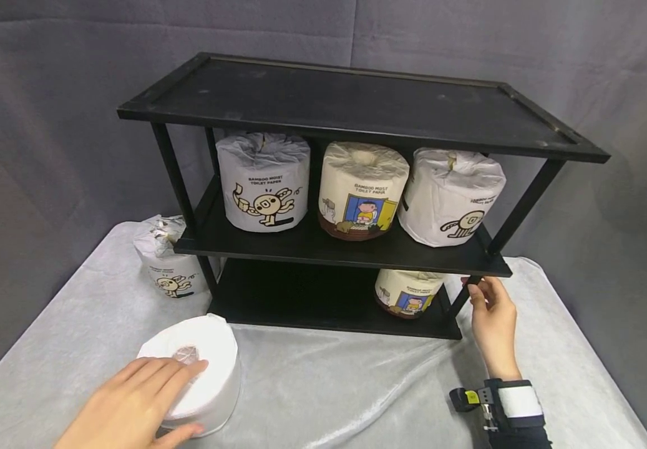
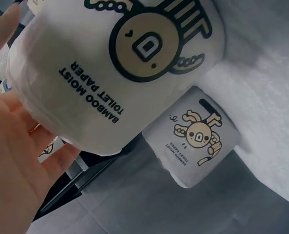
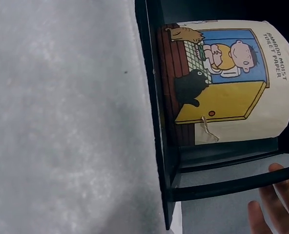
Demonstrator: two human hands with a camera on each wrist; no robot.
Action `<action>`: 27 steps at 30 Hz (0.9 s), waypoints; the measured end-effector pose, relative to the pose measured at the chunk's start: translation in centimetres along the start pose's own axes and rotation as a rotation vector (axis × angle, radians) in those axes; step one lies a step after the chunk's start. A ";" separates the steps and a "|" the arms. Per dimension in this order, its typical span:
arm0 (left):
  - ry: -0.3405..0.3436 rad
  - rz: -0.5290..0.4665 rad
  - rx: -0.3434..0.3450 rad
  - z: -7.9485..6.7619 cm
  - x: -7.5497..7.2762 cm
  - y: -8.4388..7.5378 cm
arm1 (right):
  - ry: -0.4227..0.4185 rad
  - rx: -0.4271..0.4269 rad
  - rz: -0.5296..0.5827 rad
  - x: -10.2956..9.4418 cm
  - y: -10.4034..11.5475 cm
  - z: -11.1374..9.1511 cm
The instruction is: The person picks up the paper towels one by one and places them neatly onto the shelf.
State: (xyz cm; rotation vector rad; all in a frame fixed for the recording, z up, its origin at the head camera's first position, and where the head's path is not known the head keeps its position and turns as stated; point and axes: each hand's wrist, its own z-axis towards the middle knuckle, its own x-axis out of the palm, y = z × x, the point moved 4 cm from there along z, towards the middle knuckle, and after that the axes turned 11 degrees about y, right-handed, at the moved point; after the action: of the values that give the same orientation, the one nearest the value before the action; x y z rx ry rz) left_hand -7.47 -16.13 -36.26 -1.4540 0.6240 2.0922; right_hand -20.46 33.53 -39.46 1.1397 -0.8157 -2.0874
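Note:
My left hand (image 1: 132, 399) lies over the top of a white-wrapped toilet paper roll (image 1: 219, 380) at the front left, fingers across its upper face and thumb low at its side. In the left wrist view this roll (image 2: 86, 68) shows a cartoon print. At the right end of a black shelf rack (image 1: 329, 255), my right hand (image 1: 494, 318) grips the front post (image 3: 222, 187), with fingertips showing behind it. Beside that post, a cream toilet paper roll (image 1: 407, 293) with a coloured picture stands on the bottom shelf.
On the middle shelf stand a white roll (image 1: 264, 184), a cream roll (image 1: 362, 193) and another white roll (image 1: 452, 196), the last tilted. One more white roll (image 1: 168, 262) stands on the cloth-covered table (image 1: 323, 386), left of the rack. A grey curtain (image 1: 441, 37) hangs behind.

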 end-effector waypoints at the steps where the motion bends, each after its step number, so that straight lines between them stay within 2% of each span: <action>1: 0.010 -0.006 -0.004 -0.1 0.1 0.0 | -0.002 0.000 -0.004 0.0 0.0 0.0; 8: 0.068 0.006 0.021 -0.4 0.8 -0.1 | -0.013 -0.019 -0.010 0.1 -0.1 0.1; 12: 0.133 0.002 0.007 -0.5 1.1 -0.2 | -0.017 -0.013 -0.014 0.1 -0.1 0.0; 18: 0.166 0.009 -0.009 -0.4 1.2 -0.4 | -0.021 -0.002 -0.017 0.0 -0.2 0.0; 22: 0.175 0.016 -0.001 -0.4 1.2 -0.5 | -0.025 -0.015 -0.008 0.1 -0.2 -0.1; 27: 0.105 0.023 0.038 -0.3 0.9 -0.6 | -0.026 -0.026 0.005 0.1 0.0 -0.1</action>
State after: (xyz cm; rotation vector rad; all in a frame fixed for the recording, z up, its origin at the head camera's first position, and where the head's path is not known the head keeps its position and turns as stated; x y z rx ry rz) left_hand -7.16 -15.70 -37.21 -1.5496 0.7207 2.0203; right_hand -20.40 33.41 -39.52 1.0977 -0.8002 -2.1069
